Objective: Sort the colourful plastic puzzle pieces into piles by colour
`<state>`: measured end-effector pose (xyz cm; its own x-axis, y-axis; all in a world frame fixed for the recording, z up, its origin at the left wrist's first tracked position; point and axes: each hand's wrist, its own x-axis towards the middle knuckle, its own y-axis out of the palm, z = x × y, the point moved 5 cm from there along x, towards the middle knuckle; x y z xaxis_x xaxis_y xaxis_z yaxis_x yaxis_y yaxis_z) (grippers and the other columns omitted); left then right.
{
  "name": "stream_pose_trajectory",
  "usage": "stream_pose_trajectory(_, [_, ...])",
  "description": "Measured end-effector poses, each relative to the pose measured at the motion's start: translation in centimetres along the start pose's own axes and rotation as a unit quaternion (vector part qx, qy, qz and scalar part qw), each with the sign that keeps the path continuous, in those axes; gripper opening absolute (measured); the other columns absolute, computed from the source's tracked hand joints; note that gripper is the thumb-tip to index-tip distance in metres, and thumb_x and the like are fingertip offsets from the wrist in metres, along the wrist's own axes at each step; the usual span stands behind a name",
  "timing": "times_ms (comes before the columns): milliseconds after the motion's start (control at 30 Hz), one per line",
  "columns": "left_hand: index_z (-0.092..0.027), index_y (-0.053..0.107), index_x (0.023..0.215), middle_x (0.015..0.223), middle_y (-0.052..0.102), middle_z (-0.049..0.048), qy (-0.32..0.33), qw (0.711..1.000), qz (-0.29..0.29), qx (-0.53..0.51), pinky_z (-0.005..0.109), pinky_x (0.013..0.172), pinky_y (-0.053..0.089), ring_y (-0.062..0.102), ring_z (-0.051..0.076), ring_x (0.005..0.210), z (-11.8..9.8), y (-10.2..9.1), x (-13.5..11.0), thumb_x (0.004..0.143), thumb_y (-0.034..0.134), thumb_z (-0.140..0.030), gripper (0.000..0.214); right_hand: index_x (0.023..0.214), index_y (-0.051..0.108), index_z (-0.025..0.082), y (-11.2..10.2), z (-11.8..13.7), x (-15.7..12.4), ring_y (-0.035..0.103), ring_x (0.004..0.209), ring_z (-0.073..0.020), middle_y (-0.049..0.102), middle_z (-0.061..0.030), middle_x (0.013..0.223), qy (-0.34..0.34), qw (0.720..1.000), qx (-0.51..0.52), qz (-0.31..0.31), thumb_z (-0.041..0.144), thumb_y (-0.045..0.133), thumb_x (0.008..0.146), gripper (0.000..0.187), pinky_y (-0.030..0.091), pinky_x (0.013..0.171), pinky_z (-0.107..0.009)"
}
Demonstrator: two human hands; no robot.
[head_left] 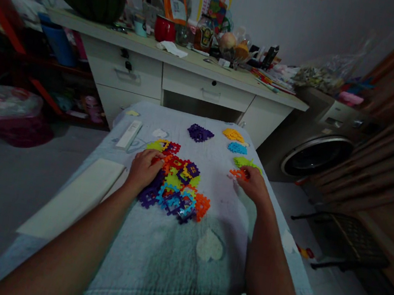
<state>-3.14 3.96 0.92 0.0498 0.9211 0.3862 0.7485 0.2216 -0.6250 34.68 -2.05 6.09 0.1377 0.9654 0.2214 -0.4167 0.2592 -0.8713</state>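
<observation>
A mixed pile of flat plastic building pieces [179, 179] with toothed edges, in purple, red, blue, green and orange, lies on the cloth. My left hand [145, 165] is at the pile's left side, its fingers closed on an orange plastic piece [167, 161]. Over on the right, my right hand [253, 182] pinches another orange plastic piece [239, 174] just in front of some light green pieces [247, 163]. Beyond lie sorted groups: purple pieces [200, 133], yellow pieces [234, 135] and blue pieces [238, 147].
A heart-patterned cloth [172, 258] covers the table. On its left lie a long white box [75, 198] and a smaller white strip [129, 135]. Behind stands a cluttered white desk [127, 69]; a washing machine [314, 136] is at right, a lined bin [10, 118] at left.
</observation>
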Motion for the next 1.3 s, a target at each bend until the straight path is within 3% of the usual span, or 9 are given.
stream_pose_trajectory(200, [-0.024,0.068,0.092,0.107,0.068,0.0046,-0.004,1.0,-0.003,0.002,0.039,0.1,0.043,0.059,0.024,0.106,0.0,0.0,-0.1,0.082,0.052,-0.035,0.021,0.109,0.067,0.014,-3.7,-7.0,-2.2,0.061,0.085,-0.0202,0.066,-0.0103,0.097,0.156,0.985,-0.052,-0.048,0.027,0.061,0.075,0.037,0.046,0.076,-0.031])
stream_pose_trajectory(400, [-0.023,0.068,0.091,0.106,0.068,0.0053,-0.005,1.0,-0.001,-0.001,0.04,0.099,0.043,0.058,0.025,0.107,-0.2,-0.1,0.0,0.082,0.052,-0.035,0.022,0.104,0.068,0.014,-2.8,-9.8,-4.6,0.063,0.081,-0.0231,0.069,-0.0118,0.089,0.256,0.964,-0.073,-0.024,0.041,0.062,0.078,0.039,0.045,0.071,-0.032])
stream_pose_trajectory(467, [-0.023,0.067,0.091,0.105,0.068,0.0052,-0.003,1.0,0.001,-0.003,0.04,0.099,0.043,0.058,0.025,0.107,-0.2,-0.1,0.0,0.081,0.051,-0.036,0.023,0.099,0.07,0.015,-2.3,-9.6,-4.8,0.064,0.087,-0.0265,0.069,-0.0144,0.091,0.264,0.96,-0.096,-0.016,0.048,0.062,0.078,0.04,0.046,0.075,-0.035])
stream_pose_trajectory(567, [-0.023,0.067,0.091,0.104,0.068,0.005,-0.003,1.0,0.001,-0.005,0.04,0.1,0.043,0.058,0.024,0.107,-0.1,-0.1,0.0,0.081,0.051,-0.036,0.022,0.106,0.07,0.016,-2.2,-8.3,-4.7,0.061,0.101,-0.0324,0.065,-0.0193,0.107,0.248,0.957,-0.136,-0.062,0.056,0.06,0.079,0.05,0.045,0.084,-0.042])
stream_pose_trajectory(667, [-0.023,0.067,0.091,0.104,0.068,0.0056,-0.001,1.0,0.004,-0.01,0.041,0.099,0.043,0.058,0.024,0.107,-0.1,-0.2,0.0,0.081,0.051,-0.036,0.023,0.123,0.064,0.017,-1.7,-6.1,-3.8,0.055,0.114,-0.0347,0.059,-0.0195,0.125,0.19,0.966,-0.146,-0.095,0.053,0.06,0.082,0.054,0.042,0.092,-0.046])
stream_pose_trajectory(767, [-0.022,0.067,0.091,0.104,0.068,0.0067,0.002,1.0,0.003,-0.013,0.042,0.099,0.043,0.059,0.025,0.106,-0.3,-0.3,0.0,0.081,0.051,-0.037,0.024,0.129,0.061,0.019,-0.3,-4.2,-2.8,0.051,0.119,-0.035,0.055,-0.0177,0.133,0.133,0.978,-0.143,-0.072,0.052,0.059,0.084,0.055,0.039,0.097,-0.047])
stream_pose_trajectory(900, [-0.022,0.067,0.091,0.103,0.068,0.0069,0.009,1.0,0.004,-0.013,0.042,0.098,0.043,0.059,0.026,0.105,-0.3,-0.3,0.0,0.081,0.05,-0.037,0.025,0.125,0.062,0.022,1.0,-3.1,-2.1,0.05,0.12,-0.0346,0.057,-0.0149,0.134,0.103,0.982,-0.155,-0.031,0.05,0.056,0.087,0.048,0.036,0.097,-0.049])
stream_pose_trajectory(1067, [-0.021,0.067,0.092,0.105,0.068,0.0067,0.008,1.0,0.003,-0.015,0.041,0.098,0.043,0.059,0.025,0.105,-0.3,-0.4,-0.1,0.081,0.05,-0.036,0.025,0.118,0.065,0.021,0.9,-3.3,-2.3,0.054,0.113,-0.0336,0.061,-0.0151,0.126,0.101,0.983,-0.154,0.014,0.047,0.055,0.086,0.042,0.038,0.092,-0.047])
stream_pose_trajectory(1300, [-0.02,0.067,0.092,0.103,0.068,0.0063,0.004,0.999,0.006,-0.049,0.04,0.098,0.044,0.06,0.024,0.103,-0.2,-0.6,-0.2,0.082,0.05,-0.037,0.026,0.118,0.066,0.021,0.5,-3.4,-2.9,0.053,0.116,-0.0329,0.059,-0.0139,0.13,0.09,0.985,-0.147,-0.007,0.04,0.058,0.082,0.042,0.037,0.097,-0.048])
